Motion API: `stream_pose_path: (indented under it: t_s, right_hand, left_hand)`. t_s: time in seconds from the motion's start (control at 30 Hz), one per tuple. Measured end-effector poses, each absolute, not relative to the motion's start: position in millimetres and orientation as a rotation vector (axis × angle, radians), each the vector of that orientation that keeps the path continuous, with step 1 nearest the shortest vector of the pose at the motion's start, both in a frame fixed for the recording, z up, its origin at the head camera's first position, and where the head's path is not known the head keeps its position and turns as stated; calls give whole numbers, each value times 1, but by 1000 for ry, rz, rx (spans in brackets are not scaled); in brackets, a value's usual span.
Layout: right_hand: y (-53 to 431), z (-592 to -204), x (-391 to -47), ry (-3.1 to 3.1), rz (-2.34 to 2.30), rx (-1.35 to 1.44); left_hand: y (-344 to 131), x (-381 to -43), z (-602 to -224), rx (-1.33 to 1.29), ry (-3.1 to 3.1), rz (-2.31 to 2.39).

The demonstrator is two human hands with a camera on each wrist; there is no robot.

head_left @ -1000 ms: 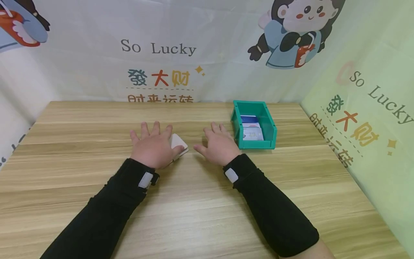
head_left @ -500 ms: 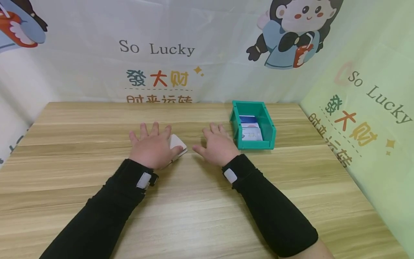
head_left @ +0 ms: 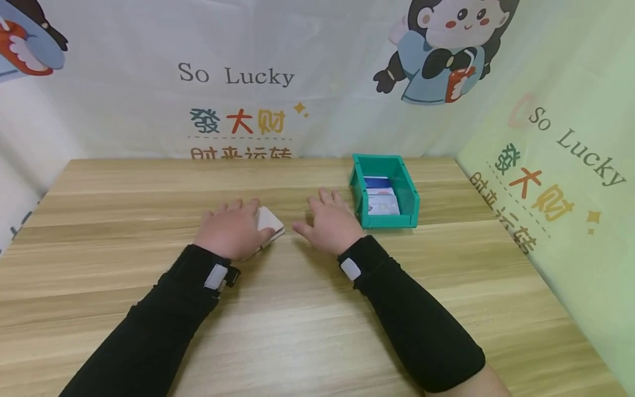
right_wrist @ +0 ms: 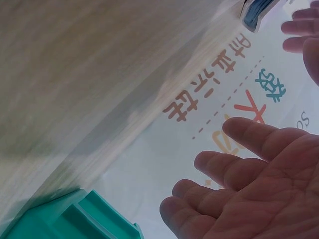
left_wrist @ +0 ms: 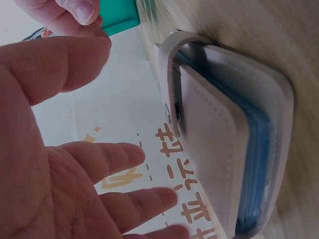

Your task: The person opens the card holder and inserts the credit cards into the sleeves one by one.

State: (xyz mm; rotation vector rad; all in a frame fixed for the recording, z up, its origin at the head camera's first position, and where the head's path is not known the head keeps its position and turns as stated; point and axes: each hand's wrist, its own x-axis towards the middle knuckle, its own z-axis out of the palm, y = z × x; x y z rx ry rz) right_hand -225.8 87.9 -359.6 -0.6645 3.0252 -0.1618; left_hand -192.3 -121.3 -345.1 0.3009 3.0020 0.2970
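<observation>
The left hand (head_left: pixel 230 231), grip unclenched like the right hand's (head_left: pixel 331 225), partly hides the wallet (head_left: pixel 268 219) left of the green bin (head_left: pixel 389 221).

Case (left_wrist: pixel 204 119) is pale pinkish-beige, stitch line along the edge; inserts (left_wrist: pixel 255 159) blue. Bin (head_left: pixel 389 221) is solid teal green. Cards (head_left: pixel 383 205) white, one dark blue. Desk (head_left: pixel 297 331): light tan, brown wood grain. Sleeves (head_left: pixel 421 331) plain black, patches (head_left: pixel 351 269) white. Cloth (head_left: pixel 337 121) white, greenish at right; lettering (head_left: pixel 240 114) grey, teal, red, yellow, brown; cartoon (head_left: pixel 421 85) blue, black, red.
</observation>
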Motion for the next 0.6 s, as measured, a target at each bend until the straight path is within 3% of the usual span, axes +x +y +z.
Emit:
stream_pose_path:
  t_s: [0.6]
  right_hand:
    - [89, -355, -225, 3029, -177, -671]
  left_hand:
    - [-126, -198, -352, 417, 2936, 328]
